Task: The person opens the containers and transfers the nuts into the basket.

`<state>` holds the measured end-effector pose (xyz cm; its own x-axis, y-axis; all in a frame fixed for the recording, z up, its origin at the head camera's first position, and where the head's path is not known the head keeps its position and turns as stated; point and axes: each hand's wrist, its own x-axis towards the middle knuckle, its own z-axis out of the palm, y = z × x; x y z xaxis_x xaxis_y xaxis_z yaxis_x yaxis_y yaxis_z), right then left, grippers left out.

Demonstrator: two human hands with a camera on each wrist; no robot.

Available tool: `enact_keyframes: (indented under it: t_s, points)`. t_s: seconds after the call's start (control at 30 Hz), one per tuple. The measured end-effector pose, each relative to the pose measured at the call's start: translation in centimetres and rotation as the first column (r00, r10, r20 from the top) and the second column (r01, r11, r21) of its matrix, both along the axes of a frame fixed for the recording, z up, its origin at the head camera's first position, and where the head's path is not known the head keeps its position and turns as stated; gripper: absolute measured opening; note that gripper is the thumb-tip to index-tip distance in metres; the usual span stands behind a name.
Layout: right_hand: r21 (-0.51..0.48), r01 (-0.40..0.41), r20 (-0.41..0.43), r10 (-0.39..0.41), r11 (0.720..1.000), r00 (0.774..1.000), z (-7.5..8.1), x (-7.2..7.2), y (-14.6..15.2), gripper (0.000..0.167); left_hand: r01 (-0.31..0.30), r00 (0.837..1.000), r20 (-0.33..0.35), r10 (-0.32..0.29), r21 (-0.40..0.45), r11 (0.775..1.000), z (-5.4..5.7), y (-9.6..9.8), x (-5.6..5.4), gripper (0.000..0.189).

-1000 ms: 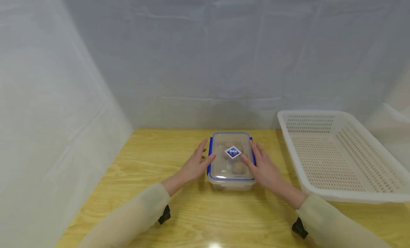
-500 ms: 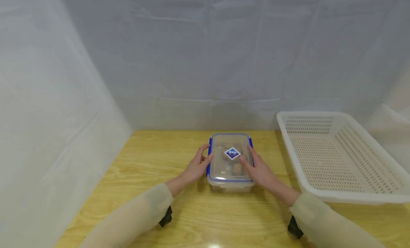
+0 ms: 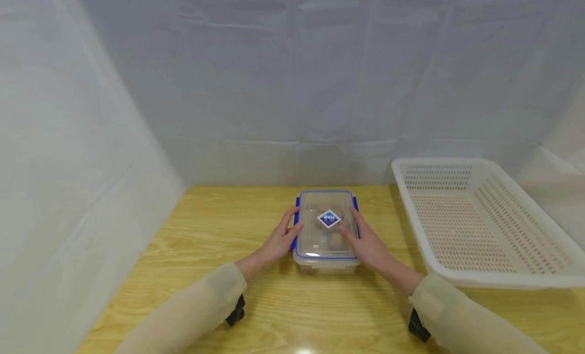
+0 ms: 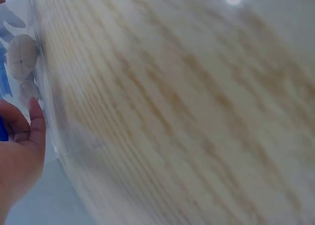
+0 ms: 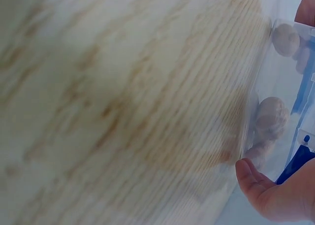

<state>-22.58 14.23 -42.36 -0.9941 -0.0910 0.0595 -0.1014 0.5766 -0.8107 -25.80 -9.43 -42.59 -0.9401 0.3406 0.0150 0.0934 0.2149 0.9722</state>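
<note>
A clear lidded food container (image 3: 313, 237) with a blue seal, blue side latches and a diamond-shaped label sits on the wooden table. Through its walls, several round, pale brown things (image 5: 271, 117) show inside. My left hand (image 3: 276, 240) grips the container's left side, thumb at the lid's edge and fingers by the latch. On the opposite side my right hand (image 3: 370, 246) holds it too, its thumb over the lid and its other fingers along the wall. In the right wrist view, fingertips reach low on the clear wall near the blue latch (image 5: 298, 161).
To the right stands a white perforated plastic basket (image 3: 411, 212), a short way from the right hand. White sheeting (image 3: 292, 90) rises behind the wooden table (image 3: 219, 217) and along both sides.
Both hands have closed in on the container; the left fingers have come against its side and the right fingers have drawn in along the other. The container stays in place on the table.
</note>
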Motion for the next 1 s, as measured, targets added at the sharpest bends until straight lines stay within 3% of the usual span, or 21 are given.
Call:
enact_keyframes:
  t_s: [0.1,0.33,0.6,1.0]
  points:
    - [-0.004,0.005,0.016,-0.005,1.000,1.000,0.05,0.06,0.01,0.073,0.023,1.000,0.006,-0.023,0.034,0.999,-0.30,-0.16,-0.12,0.051]
    - [-0.016,0.019,0.051,-0.018,1.000,0.999,0.31,0.35,-0.17,0.074,0.133,0.990,-0.069,-0.124,0.148,0.980,-0.93,-0.69,-0.32,0.054]
    - [-0.019,0.022,0.052,-0.021,1.000,0.998,0.26,0.40,-0.16,0.073,0.057,0.998,0.016,-0.059,0.074,0.996,-0.80,-0.25,-0.45,0.051]
    - [-0.002,0.017,0.055,-0.017,1.000,0.998,0.44,0.49,-0.14,0.072,0.113,0.993,0.001,-0.114,0.152,0.982,-0.98,-0.85,-0.41,0.050]
